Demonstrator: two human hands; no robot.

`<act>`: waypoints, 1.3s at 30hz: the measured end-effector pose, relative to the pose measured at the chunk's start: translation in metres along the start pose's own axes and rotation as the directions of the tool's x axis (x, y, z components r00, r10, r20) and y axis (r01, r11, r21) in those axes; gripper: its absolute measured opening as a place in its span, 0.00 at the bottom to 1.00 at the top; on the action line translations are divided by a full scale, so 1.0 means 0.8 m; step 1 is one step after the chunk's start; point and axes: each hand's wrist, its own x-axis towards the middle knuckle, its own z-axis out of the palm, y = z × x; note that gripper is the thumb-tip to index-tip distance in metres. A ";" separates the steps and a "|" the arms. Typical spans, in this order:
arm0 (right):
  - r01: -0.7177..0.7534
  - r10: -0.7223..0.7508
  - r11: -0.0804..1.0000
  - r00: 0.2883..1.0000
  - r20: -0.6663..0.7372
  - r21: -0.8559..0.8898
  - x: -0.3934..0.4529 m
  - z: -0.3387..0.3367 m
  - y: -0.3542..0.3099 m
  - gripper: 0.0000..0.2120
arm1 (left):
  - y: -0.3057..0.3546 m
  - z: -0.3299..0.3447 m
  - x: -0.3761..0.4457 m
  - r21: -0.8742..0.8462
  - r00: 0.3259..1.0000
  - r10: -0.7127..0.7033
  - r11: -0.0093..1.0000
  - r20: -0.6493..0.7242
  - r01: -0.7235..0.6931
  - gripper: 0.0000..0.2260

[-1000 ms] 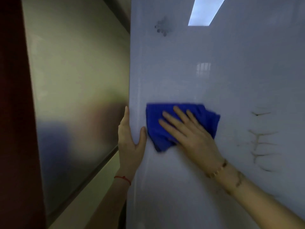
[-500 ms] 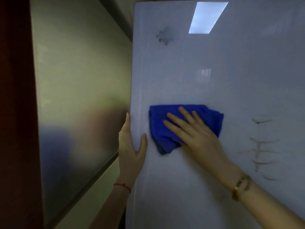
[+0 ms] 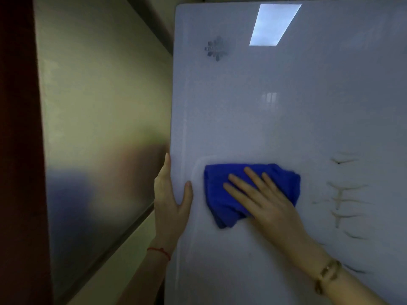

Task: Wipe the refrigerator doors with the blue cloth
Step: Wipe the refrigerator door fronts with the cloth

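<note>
Blue cloth (image 3: 222, 194), bunched, under flat right hand (image 3: 267, 202), fingers (image 3: 236, 189) apart; left hand (image 3: 170, 208) around door (image 3: 286, 119) edge.

A kitchen, most likely — a glossy white refrigerator door (image 3: 286, 117) stands beside a brushed-steel panel (image 3: 99, 117).

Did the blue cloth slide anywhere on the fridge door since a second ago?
Yes, a little. The blue cloth slid right, away from the refrigerator door left edge, toward the brown marks.

You see a glossy, smooth white fridge door (image 3: 286, 119), a soft, fuzzy blue cloth (image 3: 222, 194), and a brushed metal panel (image 3: 101, 111).
</note>
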 end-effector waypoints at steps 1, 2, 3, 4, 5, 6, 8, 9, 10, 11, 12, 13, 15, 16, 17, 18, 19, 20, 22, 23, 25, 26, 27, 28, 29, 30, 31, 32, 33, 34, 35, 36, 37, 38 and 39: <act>-0.033 0.033 0.999 0.999 -0.030 -0.001 0.007 -0.006 0.016 0.24 | 0.001 0.000 -0.003 -0.006 1.000 -0.016 1.000 0.000 0.016 0.33; -0.104 0.105 0.994 0.992 -0.069 0.021 0.024 -0.014 0.031 0.24 | 0.001 0.001 -0.005 -0.007 1.000 -0.028 1.000 0.002 0.028 0.33; -0.199 0.205 0.978 0.972 -0.115 0.064 0.046 -0.022 0.044 0.24 | 0.001 0.001 -0.009 0.001 1.000 -0.029 1.000 0.001 0.029 0.33; -0.296 0.312 0.948 0.936 -0.162 0.114 0.068 -0.031 0.054 0.24 | 0.000 0.001 -0.012 0.014 1.000 -0.019 1.000 -0.006 0.019 0.33; -0.367 0.394 0.917 0.895 -0.209 0.155 0.084 -0.035 0.057 0.22 | -0.001 0.001 -0.015 0.022 1.000 -0.009 1.000 -0.012 0.009 0.32; -0.401 0.433 0.900 0.871 -0.232 0.171 0.090 -0.033 0.052 0.22 | -0.003 0.000 -0.018 0.023 1.000 -0.006 1.000 -0.010 0.007 0.32; -0.336 0.360 0.931 0.909 -0.208 0.144 0.063 -0.013 0.024 0.22 | -0.007 -0.002 -0.025 0.020 1.000 -0.020 1.000 0.005 0.020 0.32; -0.259 0.275 0.959 0.947 -0.168 0.112 0.033 0.004 0.002 0.22 | -0.009 -0.004 -0.029 0.022 1.000 -0.026 0.999 0.010 0.026 0.32; -0.169 0.177 0.983 0.978 -0.113 0.075 -0.005 0.022 -0.023 0.23 | -0.011 -0.006 -0.032 0.033 0.999 -0.029 0.999 0.019 0.029 0.32; -0.079 0.081 0.996 0.996 -0.046 0.044 -0.047 0.038 -0.047 0.23 | -0.013 -0.008 -0.036 0.046 0.999 -0.031 0.999 0.034 0.029 0.32; 0.000 -0.001 1.000 1.000 0.023 0.025 -0.087 0.047 -0.068 0.24 | -0.014 -0.009 -0.041 0.057 0.999 -0.028 0.998 0.047 0.025 0.32; 0.052 -0.053 0.999 0.996 0.074 0.017 -0.115 0.050 -0.078 0.24 | -0.015 -0.010 -0.045 0.065 0.998 -0.022 0.998 0.057 0.018 0.31; 0.054 -0.054 0.999 0.995 0.090 0.001 -0.126 0.042 -0.064 0.22 | -0.014 -0.012 -0.050 0.076 0.997 -0.026 0.997 0.067 0.021 0.32; -0.002 0.002 1.000 0.998 0.055 -0.010 -0.111 0.033 -0.048 0.21 | -0.013 -0.012 -0.051 0.078 0.997 -0.036 0.996 0.065 0.031 0.32; -0.094 0.093 0.996 0.996 -0.009 -0.003 -0.086 0.022 -0.031 0.21 | -0.012 -0.011 -0.052 0.077 0.997 -0.042 0.996 0.058 0.038 0.32; -0.211 0.212 0.977 0.974 -0.079 0.029 -0.056 0.008 -0.011 0.21 | -0.011 -0.011 -0.053 0.076 0.998 -0.043 0.996 0.047 0.039 0.32; -0.321 0.330 0.943 0.933 -0.146 0.083 -0.024 -0.005 0.008 0.21 | -0.010 -0.011 -0.053 0.071 0.999 -0.041 0.997 0.032 0.038 0.32; -0.404 0.425 0.904 0.882 -0.205 0.141 0.005 -0.015 0.022 0.21 | -0.009 -0.010 -0.053 0.064 0.999 -0.039 0.997 0.020 0.038 0.32; -0.466 0.502 0.864 0.828 -0.250 0.191 0.034 -0.018 0.024 0.20 | -0.009 -0.007 -0.053 0.053 0.999 -0.039 0.998 0.018 0.038 0.33; -0.435 0.466 0.884 0.853 -0.236 0.172 0.030 -0.009 0.013 0.21 | -0.008 -0.007 -0.053 0.054 0.999 -0.041 0.998 0.021 0.040 0.33; -0.280 0.295 0.953 0.944 -0.147 0.112 -0.014 0.019 -0.029 0.22 | -0.005 -0.007 -0.047 0.060 0.999 -0.035 0.998 0.027 0.033 0.33; -0.178 0.184 0.981 0.980 -0.081 0.072 -0.045 0.029 -0.050 0.22 | -0.004 -0.007 -0.043 0.065 1.000 -0.016 0.998 0.024 0.015 0.33; -0.101 0.102 0.994 0.995 -0.013 0.036 -0.077 0.034 -0.062 0.22 | -0.002 -0.007 -0.039 0.077 1.000 0.017 0.997 0.021 -0.018 0.32; -0.060 0.059 0.998 0.998 0.024 0.013 -0.098 0.032 -0.061 0.22 | 0.001 -0.006 -0.033 0.097 0.998 0.057 0.994 0.014 -0.058 0.32; -0.057 0.057 0.998 0.998 0.030 0.006 -0.105 0.026 -0.049 0.22 | 0.004 -0.005 -0.027 0.117 0.995 0.095 0.989 0.007 -0.095 0.32; -0.085 0.085 0.996 0.996 0.012 0.002 -0.099 0.018 -0.030 0.22 | 0.008 -0.004 -0.021 0.136 0.992 0.123 0.983 0.000 -0.122 0.31; -0.147 0.147 0.989 0.989 -0.028 0.014 -0.084 0.009 -0.010 0.24 | 0.012 -0.003 -0.015 0.156 0.990 0.140 0.978 -0.011 -0.137 0.31; -0.238 0.241 0.970 0.966 -0.090 0.043 -0.059 -0.001 0.010 0.25 | 0.015 -0.001 -0.008 0.178 0.988 0.153 0.973 -0.025 -0.146 0.31; -0.335 0.346 0.938 0.926 -0.153 0.090 -0.029 -0.013 0.030 0.23 | 0.017 0.001 -0.002 0.203 0.985 0.167 0.967 -0.041 -0.155 0.30; -0.415 0.438 0.898 0.873 -0.213 0.144 0.003 -0.024 0.048 0.21 | 0.019 0.003 0.004 0.224 0.982 0.178 0.961 -0.057 -0.162 0.30; -0.472 0.506 0.862 0.821 -0.264 0.184 0.033 -0.032 0.060 0.19 | 0.021 0.005 0.008 0.234 0.981 0.181 0.959 -0.068 -0.160 0.30; -0.503 0.541 0.841 0.787 -0.296 0.199 0.054 -0.036 0.065 0.19 | 0.024 0.009 0.011 0.233 0.982 0.174 0.961 -0.077 -0.152 0.30; -0.496 0.532 0.847 0.789 -0.307 0.192 0.065 -0.034 0.064 0.19 | 0.026 0.012 0.012 0.227 0.983 0.163 0.964 -0.085 -0.140 0.30; -0.454 0.484 0.875 0.825 -0.293 0.167 0.063 -0.028 0.057 0.20 | 0.028 0.014 0.014 0.222 0.984 0.153 0.966 -0.089 -0.130 0.30; -0.393 0.416 0.909 0.874 -0.252 0.140 0.047 -0.018 0.042 0.21 | 0.029 0.016 0.015 0.220 0.985 0.148 0.967 -0.087 -0.125 0.30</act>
